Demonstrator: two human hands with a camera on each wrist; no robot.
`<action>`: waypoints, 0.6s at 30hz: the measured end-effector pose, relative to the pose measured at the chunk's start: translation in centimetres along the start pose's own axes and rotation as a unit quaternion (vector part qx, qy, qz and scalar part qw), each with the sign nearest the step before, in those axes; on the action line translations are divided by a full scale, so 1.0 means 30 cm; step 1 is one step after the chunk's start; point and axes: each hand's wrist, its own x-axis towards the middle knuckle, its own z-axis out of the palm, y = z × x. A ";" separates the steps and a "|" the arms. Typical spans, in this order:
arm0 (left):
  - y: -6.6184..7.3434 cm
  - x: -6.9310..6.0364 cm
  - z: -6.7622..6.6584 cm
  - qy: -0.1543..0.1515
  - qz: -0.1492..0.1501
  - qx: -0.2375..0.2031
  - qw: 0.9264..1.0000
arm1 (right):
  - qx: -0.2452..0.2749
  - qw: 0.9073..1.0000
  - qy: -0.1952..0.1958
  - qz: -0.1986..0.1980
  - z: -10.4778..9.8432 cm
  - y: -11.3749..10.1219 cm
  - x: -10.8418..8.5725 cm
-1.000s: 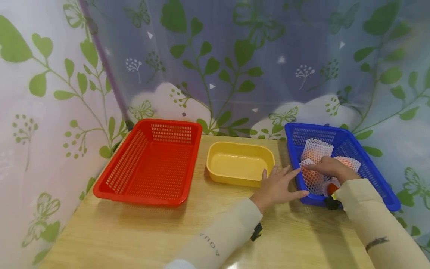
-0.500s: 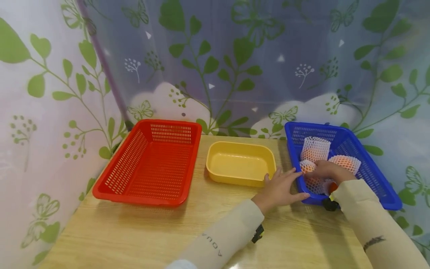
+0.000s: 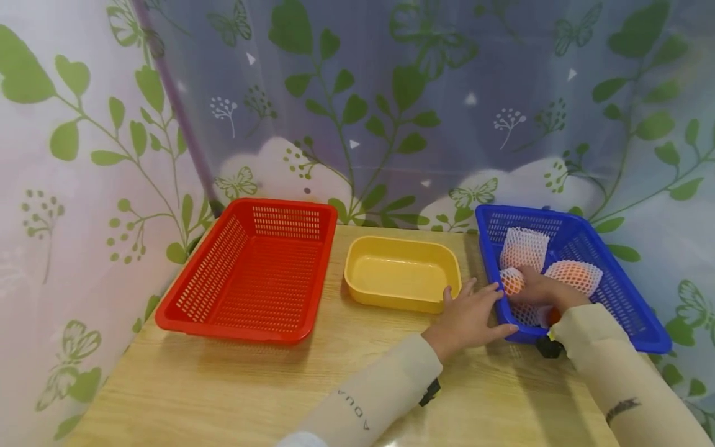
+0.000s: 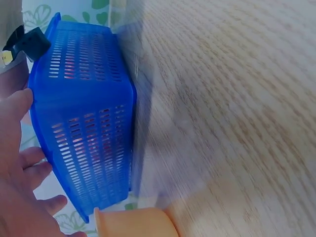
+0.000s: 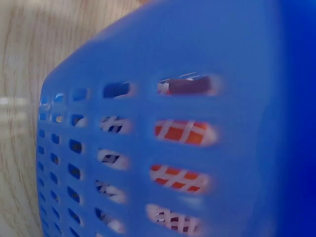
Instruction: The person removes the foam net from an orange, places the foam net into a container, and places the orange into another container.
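Observation:
My right hand [image 3: 539,290] reaches into the blue basket [image 3: 620,282] at the right of the table and grips a round orange fruit in a white foam net [image 3: 512,282]; part of the fruit is hidden behind the fingers. Against the basket's left rim rests my left hand [image 3: 466,320], fingers spread and holding nothing. In the left wrist view that hand's fingertips lie along the rim of the blue basket [image 4: 81,94]. The right wrist view is mostly filled by the blue basket's slotted wall [image 5: 247,123], with netted orange surfaces [image 5: 180,132] behind the slots.
Two more netted orange fruits, one at the back [image 3: 525,245] and one at the right [image 3: 575,274], lie in the blue basket. A yellow oval tub [image 3: 402,300] stands left of it. Farther left is a red basket [image 3: 246,330]. A patterned curtain [image 3: 357,112] hangs behind the table.
My right hand has moved deeper into the basket, its fingers now around the near-left netted fruit, which has shifted and shows more orange on top. The left hand stays at the rim.

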 end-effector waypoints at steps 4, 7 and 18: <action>0.009 0.001 0.005 0.002 -0.006 0.014 1.000 | -0.008 1.000 -0.013 0.011 -0.004 -0.001 -0.007; 0.012 0.001 0.005 0.005 -0.009 0.019 1.000 | -0.014 1.000 -0.011 0.007 -0.006 0.000 -0.006; 0.019 -0.015 0.005 0.008 -0.013 0.020 1.000 | -0.032 0.999 0.008 0.026 0.003 -0.018 -0.012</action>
